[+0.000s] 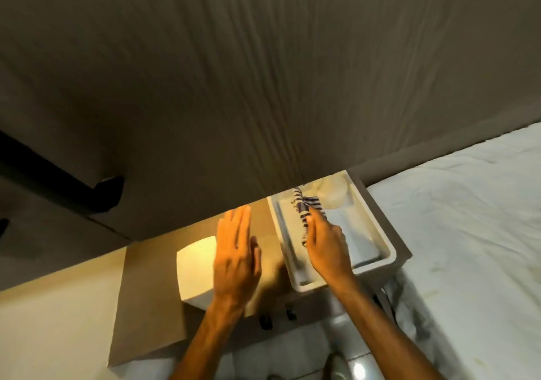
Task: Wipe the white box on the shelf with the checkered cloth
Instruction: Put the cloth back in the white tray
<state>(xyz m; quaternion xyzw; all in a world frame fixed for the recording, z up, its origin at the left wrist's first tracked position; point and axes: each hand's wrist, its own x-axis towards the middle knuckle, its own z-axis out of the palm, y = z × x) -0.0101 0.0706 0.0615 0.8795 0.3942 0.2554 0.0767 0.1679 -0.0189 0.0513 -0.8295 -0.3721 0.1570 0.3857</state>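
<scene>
Right hand: we see the right hand (328,245) closed on the blue-and-white checkered cloth (306,210), reaching into the box.
Cloth: bunched, pressed on the inner floor of the box toward its far end (its loose edge trails back along the fingers).
Box: the open white rectangular box (383,242) sits on the brown shelf (146,306), against the wall and just beside the white bed sheet (468,233).
Left hand: we see the left hand (237,253) flat, fingers spread wide, holding nothing, above the shelf left of the box.
Neighbour: a cream cube-shaped block (194,271) lies partly under that hand.
</scene>
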